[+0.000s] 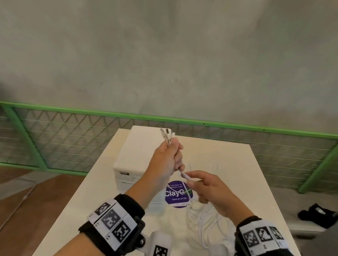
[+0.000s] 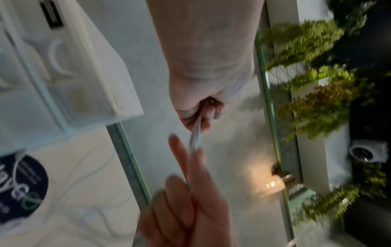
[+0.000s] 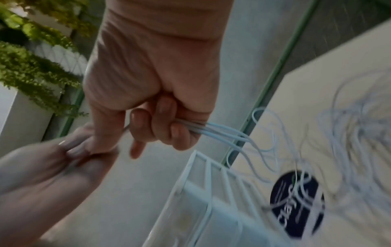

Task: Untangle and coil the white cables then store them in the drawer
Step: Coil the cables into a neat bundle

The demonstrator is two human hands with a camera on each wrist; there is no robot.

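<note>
**Cable ends gathered, coiling barely begun**

The white table (image 1: 241, 175) fills the lower middle of the head view. On it, at about 11 o'clock from the hands, stands the white drawer unit (image 1: 139, 156); its drawer cannot be made out as open or closed from the head view, though the right wrist view shows an open-topped white compartment (image 3: 203, 197) below the hand. A round dark sticker (image 1: 178, 196) lies at table centre.

The white cables (image 1: 206, 223) lie mostly in a loose heap at 5 o'clock from the sticker, strands crossing one another, so the untangling looks unfinished.

The left hand (image 1: 167, 158) is raised above the table, its grip closed round a bunch of cable ends, with several connectors (image 1: 166, 136) sticking out at 12 o'clock above the fist. The right hand (image 1: 206, 186), just beside it at 4 o'clock, pinches the strands below the left fist, and more strands trail from its curled fingers (image 3: 160, 120) to the heap.

Judged from this, the ends are collected, but no coil is formed and nothing is stored. Left: separating the strands, winding them, placing them in the drawer.
</note>
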